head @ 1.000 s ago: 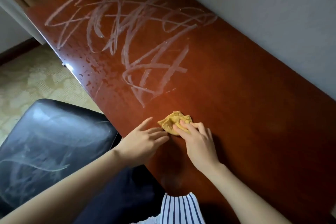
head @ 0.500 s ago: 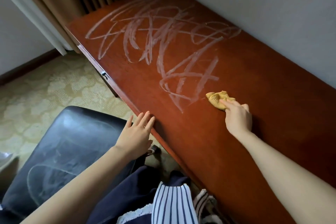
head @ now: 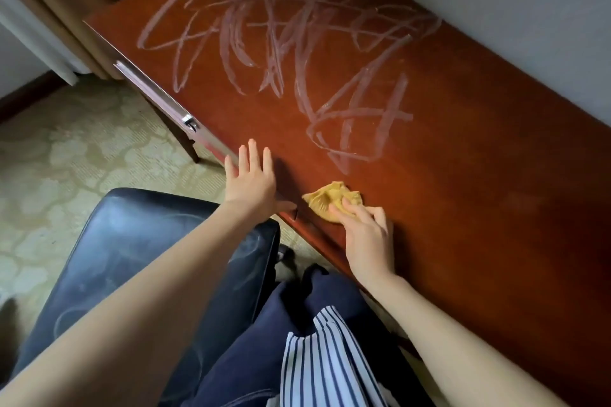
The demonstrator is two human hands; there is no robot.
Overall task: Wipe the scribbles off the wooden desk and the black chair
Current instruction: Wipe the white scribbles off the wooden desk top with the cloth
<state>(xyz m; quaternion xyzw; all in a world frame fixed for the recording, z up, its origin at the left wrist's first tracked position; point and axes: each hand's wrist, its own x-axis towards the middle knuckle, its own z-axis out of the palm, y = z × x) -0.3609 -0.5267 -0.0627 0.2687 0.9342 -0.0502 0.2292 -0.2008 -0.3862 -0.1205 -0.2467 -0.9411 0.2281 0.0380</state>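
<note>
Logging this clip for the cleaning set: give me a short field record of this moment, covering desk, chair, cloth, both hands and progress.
wooden desk: white scribbles cover its far part
black chair: faint whitish marks on the seat
yellow cloth: bunched on the desk near its front edge, short of the scribbles
right hand: fingers curled over the cloth, pressing it down
left hand: fingers straight, lying flat at the desk's front edge
progress: marks on desk and chair not yet wiped off
</note>
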